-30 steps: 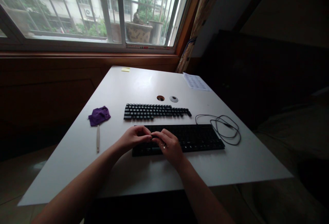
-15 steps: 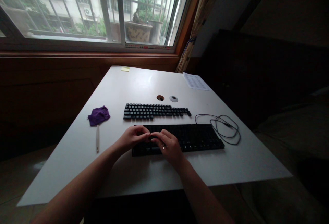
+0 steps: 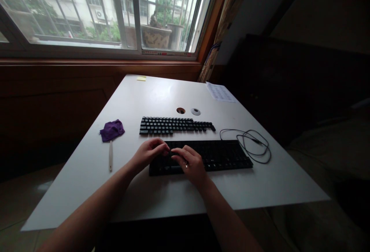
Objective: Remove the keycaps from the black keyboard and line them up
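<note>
A black keyboard (image 3: 225,155) lies on the white table, with many of its keycaps off. Above its left part my two hands meet, almost fingertip to fingertip. My left hand (image 3: 152,152) is closed in a pinch, thumb against bent fingers. My right hand (image 3: 190,162), a ring on one finger, also pinches. Something small and dark seems to be at the fingertips, but it is too small and dim to name. Just behind the keyboard, loose black keycaps (image 3: 173,125) are laid out in rows on the table.
Left of the keyboard lies a purple cloth (image 3: 112,130) over the end of a pale handle (image 3: 110,157). A black cable (image 3: 261,144) coils at right. Farther back are a cable hole (image 3: 180,110), its round cover (image 3: 195,111), printed paper (image 3: 221,92) and a yellow sticky note (image 3: 141,78).
My fingertips have drawn slightly apart; the right hand has shifted a little to the right. The keyboard and the keycap rows stay as they were.
</note>
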The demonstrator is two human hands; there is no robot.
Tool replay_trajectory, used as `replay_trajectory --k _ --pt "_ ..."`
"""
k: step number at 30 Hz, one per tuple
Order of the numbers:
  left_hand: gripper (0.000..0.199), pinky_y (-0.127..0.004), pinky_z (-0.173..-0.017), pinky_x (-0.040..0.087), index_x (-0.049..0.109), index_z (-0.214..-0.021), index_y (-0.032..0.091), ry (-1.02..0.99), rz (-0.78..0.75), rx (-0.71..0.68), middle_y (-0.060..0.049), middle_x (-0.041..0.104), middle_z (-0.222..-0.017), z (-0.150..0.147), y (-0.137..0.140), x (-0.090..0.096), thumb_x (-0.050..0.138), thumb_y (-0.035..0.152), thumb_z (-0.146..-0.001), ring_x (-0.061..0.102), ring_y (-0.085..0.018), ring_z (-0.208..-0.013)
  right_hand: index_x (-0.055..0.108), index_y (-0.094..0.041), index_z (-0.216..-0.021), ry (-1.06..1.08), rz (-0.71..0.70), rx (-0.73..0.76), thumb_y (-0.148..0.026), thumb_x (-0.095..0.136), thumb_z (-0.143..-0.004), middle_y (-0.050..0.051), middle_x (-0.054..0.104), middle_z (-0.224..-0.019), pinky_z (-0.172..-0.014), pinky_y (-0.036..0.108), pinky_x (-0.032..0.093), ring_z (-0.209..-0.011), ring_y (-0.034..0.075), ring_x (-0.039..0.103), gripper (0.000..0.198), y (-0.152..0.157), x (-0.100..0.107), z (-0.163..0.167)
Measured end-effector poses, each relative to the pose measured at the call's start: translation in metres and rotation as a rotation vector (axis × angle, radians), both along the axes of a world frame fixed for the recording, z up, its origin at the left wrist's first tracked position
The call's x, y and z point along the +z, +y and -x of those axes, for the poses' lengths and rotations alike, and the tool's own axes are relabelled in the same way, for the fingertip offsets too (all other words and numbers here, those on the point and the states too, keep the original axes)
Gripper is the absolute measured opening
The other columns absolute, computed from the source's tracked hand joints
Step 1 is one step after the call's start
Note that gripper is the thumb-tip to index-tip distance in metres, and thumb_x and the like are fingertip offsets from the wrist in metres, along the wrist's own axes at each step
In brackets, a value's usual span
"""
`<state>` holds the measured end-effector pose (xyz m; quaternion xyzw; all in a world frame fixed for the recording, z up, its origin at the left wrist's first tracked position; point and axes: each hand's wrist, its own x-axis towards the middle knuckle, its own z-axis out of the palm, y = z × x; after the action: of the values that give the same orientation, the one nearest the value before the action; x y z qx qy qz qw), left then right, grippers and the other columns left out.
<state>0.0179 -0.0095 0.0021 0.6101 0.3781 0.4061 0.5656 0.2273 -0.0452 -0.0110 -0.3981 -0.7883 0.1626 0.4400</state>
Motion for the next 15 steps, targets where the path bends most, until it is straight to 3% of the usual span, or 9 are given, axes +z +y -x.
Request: replay_trajectory --k 4,9,15 --pt "0.029 -0.025 -0.065 0.046 0.061 -0.080 0.014 -0.034 -0.024 0.074 -0.003 0.064 -0.074 0.003 0.002 0.001 0.056 0.041 -0.091 0.058 -0.014 -0.067 0.070 -0.021 -0.111 -0.001 -0.002 -0.054 -0.030 0.061 -0.096 0.002 0.060 -0.079 -0.067 0.026 0.049 -0.069 0.014 0.057 0.020 0.002 0.004 -0.005" --pt "0.034 -0.022 -0.053 0.034 0.050 -0.074 0.018 0.008 -0.061 0.130 0.004 0.046 -0.061 0.005 0.007 -0.006 0.054 0.047 -0.091 0.042 -0.011 -0.056 0.071 -0.022 -0.107 -0.059 -0.002 -0.192 -0.030 0.062 -0.095 0.005 0.069 -0.090 -0.075 0.030 0.050 -0.078 0.017 0.064 0.017 0.016 0.014 -0.017" --pt "0.041 -0.021 -0.048 0.027 0.046 -0.069 0.018 0.062 -0.041 0.133 0.006 0.039 -0.057 0.005 0.009 -0.013 0.057 0.052 -0.090 0.035 -0.008 -0.051 0.073 -0.022 -0.105 -0.302 0.027 -0.259 -0.029 0.062 -0.094 0.005 0.070 -0.091 -0.077 0.030 0.049 -0.080 0.018 0.066 0.017 0.052 0.019 -0.032"
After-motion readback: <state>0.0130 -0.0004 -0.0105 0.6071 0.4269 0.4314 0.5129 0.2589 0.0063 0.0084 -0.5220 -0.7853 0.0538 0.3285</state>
